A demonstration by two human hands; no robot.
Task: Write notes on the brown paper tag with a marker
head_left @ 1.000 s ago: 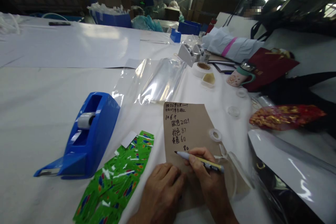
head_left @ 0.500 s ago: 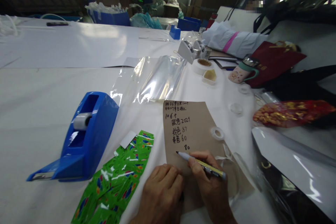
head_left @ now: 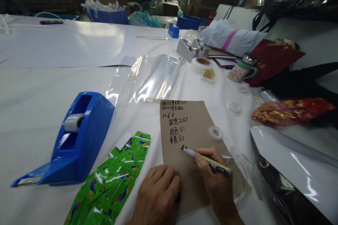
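My right hand (head_left: pixel 213 174) grips a marker (head_left: pixel 208 160) with a pale grey front end and a yellowish barrel. Its dark tip rests at a handwritten number low on a brown sheet of paper or card (head_left: pixel 190 179), which bears several lines of black writing above. My left hand (head_left: pixel 160 190) lies curled on the sheet's lower left edge, fingers bent under. A small dark bit shows beside its palm side; what it is, I cannot make out. Left of that hand lies a clear bag of green printed packets (head_left: pixel 116 179) with a white slip on it.
A blue tape dispenser (head_left: pixel 76 140) stands at left. Clear plastic sleeves (head_left: pixel 158 79) lie beyond the sheet. To the right are a tape roll (head_left: pixel 216 133), a cup (head_left: pixel 241 70), a red packet (head_left: pixel 287 110) and a glossy white-and-black item (head_left: pixel 295 165). A person sits at far right.
The marker tip has moved up and right, from blank paper below the number onto the number itself. My left hand stays on the sheet. The whole view has shifted slightly.
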